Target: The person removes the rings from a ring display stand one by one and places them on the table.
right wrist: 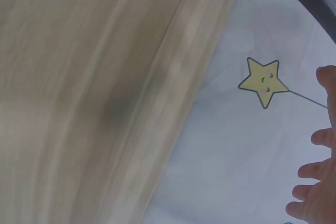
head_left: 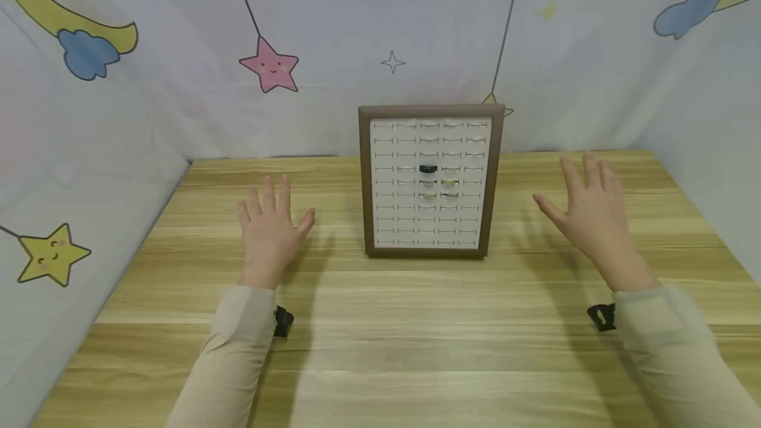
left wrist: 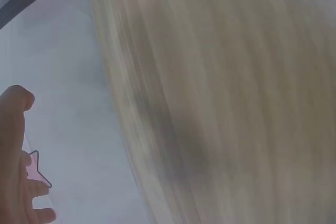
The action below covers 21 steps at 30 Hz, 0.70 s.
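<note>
Ring display board [head_left: 416,214] stands on end on the wood-grain surface [head_left: 416,335], between the two hands and touching neither. Its brown frame [head_left: 428,253] borders a white panel with rows of short slots; a small cluster of rings sits near the middle, among them a black ring [head_left: 428,169] and a gold-toned ring [head_left: 450,183]. To one side, the left hand [head_left: 267,233] is held with its fingers [head_left: 285,193] released and spread, grasping nothing, the thumb pointing toward the board. Across from it, the right hand [head_left: 597,216] is likewise released, fingers apart and grasping nothing, its thumb also toward the board. Light sleeves [head_left: 238,342] cover both forearms, with a dark object [head_left: 283,321] beside the left cuff. Behind hangs a pale backdrop [head_left: 333,12] printed with a pink star [head_left: 270,66]
</note>
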Each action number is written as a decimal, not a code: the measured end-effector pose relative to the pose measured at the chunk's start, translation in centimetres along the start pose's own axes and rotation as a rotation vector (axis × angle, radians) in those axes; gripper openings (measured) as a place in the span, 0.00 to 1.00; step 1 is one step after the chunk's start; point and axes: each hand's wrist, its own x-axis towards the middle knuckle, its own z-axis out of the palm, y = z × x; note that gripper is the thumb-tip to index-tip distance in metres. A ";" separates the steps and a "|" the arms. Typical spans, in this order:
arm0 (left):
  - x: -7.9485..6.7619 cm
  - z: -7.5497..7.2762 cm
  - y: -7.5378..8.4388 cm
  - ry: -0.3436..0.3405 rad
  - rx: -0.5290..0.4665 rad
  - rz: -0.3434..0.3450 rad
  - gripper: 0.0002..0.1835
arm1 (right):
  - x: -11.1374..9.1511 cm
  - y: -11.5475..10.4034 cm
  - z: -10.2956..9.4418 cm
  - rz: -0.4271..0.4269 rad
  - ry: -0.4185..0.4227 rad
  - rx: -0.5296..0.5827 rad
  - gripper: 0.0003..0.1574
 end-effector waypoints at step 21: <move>0.2 0.9 4.7 -0.109 -0.866 0.062 0.27 | 1.3 -6.7 -1.1 -0.202 0.401 0.322 0.20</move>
